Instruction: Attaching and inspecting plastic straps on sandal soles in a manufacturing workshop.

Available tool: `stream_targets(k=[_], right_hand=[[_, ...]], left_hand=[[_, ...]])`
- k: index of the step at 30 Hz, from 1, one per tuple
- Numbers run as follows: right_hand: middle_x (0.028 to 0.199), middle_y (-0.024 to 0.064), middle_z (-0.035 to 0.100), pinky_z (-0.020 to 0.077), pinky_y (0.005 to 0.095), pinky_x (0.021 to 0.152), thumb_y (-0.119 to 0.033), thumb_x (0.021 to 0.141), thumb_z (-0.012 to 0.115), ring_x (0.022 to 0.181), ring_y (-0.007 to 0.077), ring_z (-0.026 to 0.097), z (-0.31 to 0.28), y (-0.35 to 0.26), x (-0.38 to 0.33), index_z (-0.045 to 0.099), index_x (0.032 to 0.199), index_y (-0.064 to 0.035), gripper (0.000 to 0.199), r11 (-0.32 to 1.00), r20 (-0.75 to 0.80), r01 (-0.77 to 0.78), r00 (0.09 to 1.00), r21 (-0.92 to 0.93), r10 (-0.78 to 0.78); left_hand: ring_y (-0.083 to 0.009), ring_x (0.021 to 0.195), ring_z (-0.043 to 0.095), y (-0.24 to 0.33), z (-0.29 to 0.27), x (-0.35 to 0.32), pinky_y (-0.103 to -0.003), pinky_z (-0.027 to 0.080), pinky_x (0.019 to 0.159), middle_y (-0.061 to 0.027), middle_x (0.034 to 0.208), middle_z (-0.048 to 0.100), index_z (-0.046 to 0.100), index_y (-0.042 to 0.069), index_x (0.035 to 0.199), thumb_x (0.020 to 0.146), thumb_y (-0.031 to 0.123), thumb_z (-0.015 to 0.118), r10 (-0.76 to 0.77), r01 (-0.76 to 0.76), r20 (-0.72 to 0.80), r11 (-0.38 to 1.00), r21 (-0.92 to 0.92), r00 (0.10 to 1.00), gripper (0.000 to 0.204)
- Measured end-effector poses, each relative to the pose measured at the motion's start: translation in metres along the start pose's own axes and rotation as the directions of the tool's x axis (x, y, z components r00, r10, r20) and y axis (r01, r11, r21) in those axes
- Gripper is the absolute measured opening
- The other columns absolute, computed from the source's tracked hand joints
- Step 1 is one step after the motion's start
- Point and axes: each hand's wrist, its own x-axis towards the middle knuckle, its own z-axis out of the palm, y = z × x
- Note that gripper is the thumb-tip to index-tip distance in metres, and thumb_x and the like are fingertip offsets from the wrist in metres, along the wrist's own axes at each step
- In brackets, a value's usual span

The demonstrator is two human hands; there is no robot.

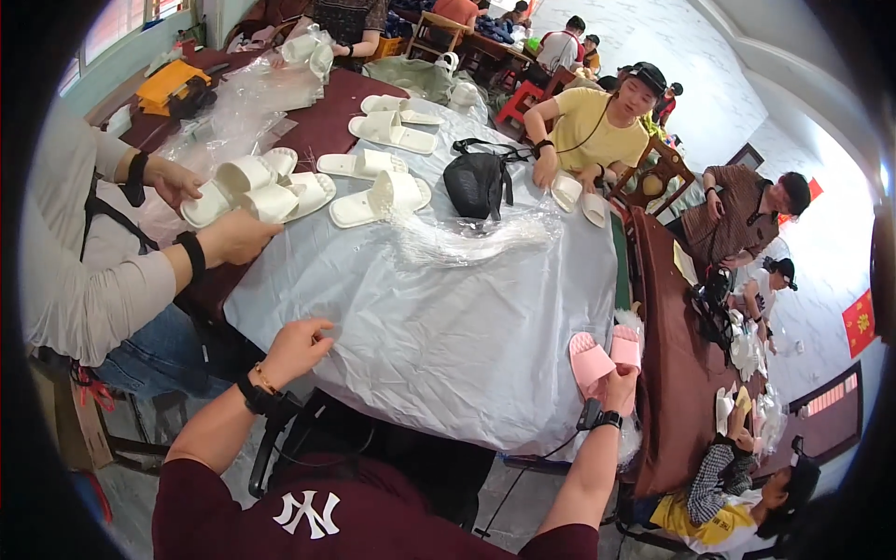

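At the right edge of the cloth-covered table (420,327), my right hand (616,390) grips a pair of pink slippers (590,364), its fingers partly hidden by them. My left hand (297,355) is over the table's near left edge with nothing in it, its fingers loosely bent and apart. Ahead of it, white slippers (378,201) lie in pairs toward the far side. A person at the left holds several white slippers (271,201) in both hands. Across the table, another person in yellow has hands at a white pair (566,191).
A black bag (474,185) stands near the table's far middle, behind a bundle of clear plastic bags (467,241). More plastic wrapping (219,135) and an orange packet (171,86) lie far left. A dark red table (667,373) adjoins on the right, where other people work.
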Motion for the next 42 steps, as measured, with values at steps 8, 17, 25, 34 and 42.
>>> stream_targets(k=[8, 17, 25, 34, 42], right_hand=[[0.078, 0.0063, 0.057, 0.0458, 0.0303, 0.068, -0.004, 0.077, 0.066, 0.072, 0.0181, 0.054, 0.015, 0.016, 0.005, 0.053, 0.082, 0.0002, 0.014, 0.944, -0.164, 0.061, 0.986, 0.323, -0.007], [0.072, 0.0056, 0.058, 0.0451, 0.0261, 0.040, 0.000, 0.084, 0.060, 0.052, 0.0124, 0.055, 0.003, 0.061, 0.042, 0.055, 0.095, -0.0024, 0.012, 0.762, 0.167, -0.258, 0.966, 0.593, 0.197], [0.072, 0.0055, 0.057, 0.0431, 0.0256, 0.048, 0.007, 0.074, 0.052, 0.056, 0.0135, 0.054, 0.017, 0.044, 0.034, 0.056, 0.080, 0.0012, 0.009, 0.892, -0.028, -0.065, 0.996, 0.448, 0.086], [0.114, 0.0199, 0.055, 0.0458, 0.0334, 0.086, -0.002, 0.075, 0.055, 0.102, 0.0289, 0.055, 0.023, -0.034, -0.005, 0.038, 0.133, 0.0035, 0.061, 0.993, 0.153, -0.077, 0.986, 0.087, 0.063], [0.097, 0.0154, 0.070, 0.0504, 0.0321, 0.081, -0.006, 0.082, 0.058, 0.091, 0.0229, 0.066, 0.038, 0.009, 0.028, 0.068, 0.106, -0.0014, 0.026, 0.968, -0.097, -0.014, 0.995, 0.251, 0.039]], left_hand=[[-0.0241, 0.068, 0.066, 0.000, 0.005, -0.004, -0.033, 0.051, 0.064, -0.0151, 0.077, 0.067, 0.067, 0.001, 0.102, 0.080, 0.017, 0.064, -0.022, 0.022, 0.018, 0.999, -0.027, 1.000, 0.028], [-0.0241, 0.070, 0.067, 0.012, 0.015, -0.001, -0.033, 0.051, 0.064, -0.0148, 0.079, 0.068, 0.068, 0.001, 0.101, 0.081, 0.018, 0.064, 0.058, -0.055, 0.050, 0.996, -0.067, 0.997, 0.026], [-0.0146, 0.067, 0.063, 0.006, 0.013, -0.014, -0.028, 0.049, 0.063, -0.0106, 0.076, 0.068, 0.067, -0.001, 0.102, 0.081, 0.015, 0.065, 0.033, -0.028, 0.071, 0.997, -0.066, 0.997, 0.026], [-0.0234, 0.069, 0.065, 0.008, 0.015, -0.013, -0.032, 0.051, 0.065, -0.0156, 0.081, 0.068, 0.067, 0.000, 0.101, 0.081, 0.017, 0.064, -0.028, 0.030, 0.075, 0.999, -0.030, 0.997, 0.027], [-0.0127, 0.067, 0.061, 0.002, 0.024, -0.006, -0.027, 0.049, 0.062, -0.0112, 0.078, 0.068, 0.066, -0.004, 0.103, 0.081, 0.010, 0.064, -0.043, 0.051, 0.110, 0.996, -0.067, 0.993, 0.027]])
